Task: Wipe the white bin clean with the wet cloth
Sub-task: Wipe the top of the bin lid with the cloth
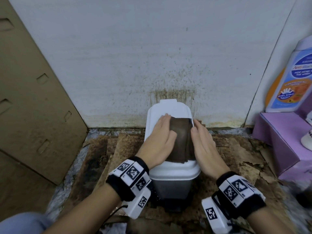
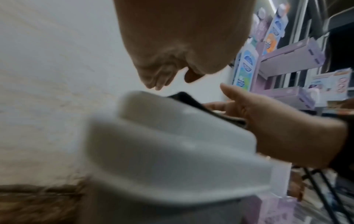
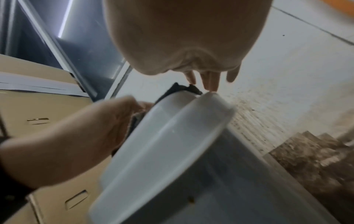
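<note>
The white bin (image 1: pixel 168 106) stands on the floor against the wall, its lid down over a grey body. Folded flat on that lid is a dark brown cloth (image 1: pixel 181 141). My left hand (image 1: pixel 161 132) lies flat along the cloth's left side, fingers straight and thumb resting on the fabric. Along the cloth's right edge and the lid's rim my right hand (image 1: pixel 201 139) rests with straight fingers. The left wrist view shows the lid (image 2: pixel 172 144), the cloth (image 2: pixel 191 98) and the right hand (image 2: pixel 277 128). In the right wrist view the cloth (image 3: pixel 180 89) peeks over the lid (image 3: pixel 172 144).
A brown cardboard panel (image 1: pixel 33 98) leans at the left. A purple display box (image 1: pixel 283 141) with a soap-bottle cut-out (image 1: pixel 293 78) stands at the right. The wall (image 1: pixel 168 65) behind the bin is stained. Torn, dirty cardboard (image 1: pixel 125 146) covers the floor around the bin.
</note>
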Motion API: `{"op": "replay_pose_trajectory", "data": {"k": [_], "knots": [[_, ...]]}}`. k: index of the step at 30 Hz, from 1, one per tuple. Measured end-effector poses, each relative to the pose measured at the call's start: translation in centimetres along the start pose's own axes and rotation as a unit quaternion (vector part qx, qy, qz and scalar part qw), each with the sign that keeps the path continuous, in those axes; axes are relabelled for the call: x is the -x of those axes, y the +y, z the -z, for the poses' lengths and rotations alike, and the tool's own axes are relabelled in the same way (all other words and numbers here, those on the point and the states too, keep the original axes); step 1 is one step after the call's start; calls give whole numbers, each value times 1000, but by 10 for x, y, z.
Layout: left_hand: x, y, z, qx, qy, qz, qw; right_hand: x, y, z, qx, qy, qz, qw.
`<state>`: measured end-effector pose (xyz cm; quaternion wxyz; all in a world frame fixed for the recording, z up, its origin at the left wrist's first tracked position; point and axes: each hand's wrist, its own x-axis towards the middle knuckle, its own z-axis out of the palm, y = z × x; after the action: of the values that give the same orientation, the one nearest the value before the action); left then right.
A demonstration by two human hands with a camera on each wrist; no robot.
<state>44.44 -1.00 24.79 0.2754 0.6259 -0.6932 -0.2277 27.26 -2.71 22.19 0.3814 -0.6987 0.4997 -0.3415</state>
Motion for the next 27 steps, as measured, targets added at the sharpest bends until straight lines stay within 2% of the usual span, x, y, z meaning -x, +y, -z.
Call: {"op": "replay_pose_trajectory", "data": {"k": [2, 4, 6, 9, 12, 15, 18, 20, 23, 25, 27], "knots": [[10, -17, 8, -16, 72, -3, 997, -4, -4, -3, 75, 22, 30, 996], [20, -31, 12, -47, 91, -12, 995, -7, -8, -9, 138, 20, 58, 989], [30, -41, 9, -71, 84, -22, 994, -8, -12, -18, 196, 28, 86, 976], [38, -49, 1, -97, 88, -33, 991, -9, -18, -29, 305, 49, 154, 938], [36, -51, -4, -112, 99, -31, 988, -8, -17, -38, 347, -19, 142, 927], [35, -50, -4, -113, 91, -30, 989, -6, -12, -44, 395, -12, 144, 907], [37, -50, -2, -164, 46, -37, 985, -2, -8, -43, 415, -6, 146, 898], [38, -48, -1, -204, 20, -38, 978, 3, -7, -38, 422, -13, 142, 895], [38, -42, 0, -205, 14, -26, 978, 13, -5, -32, 429, -13, 134, 893], [39, -41, 2, -189, 18, -21, 982, 21, 0, -30, 387, -11, 126, 914], [39, -43, 1, -181, 24, -17, 983, 31, 6, -29, 288, 11, 98, 952]]}}
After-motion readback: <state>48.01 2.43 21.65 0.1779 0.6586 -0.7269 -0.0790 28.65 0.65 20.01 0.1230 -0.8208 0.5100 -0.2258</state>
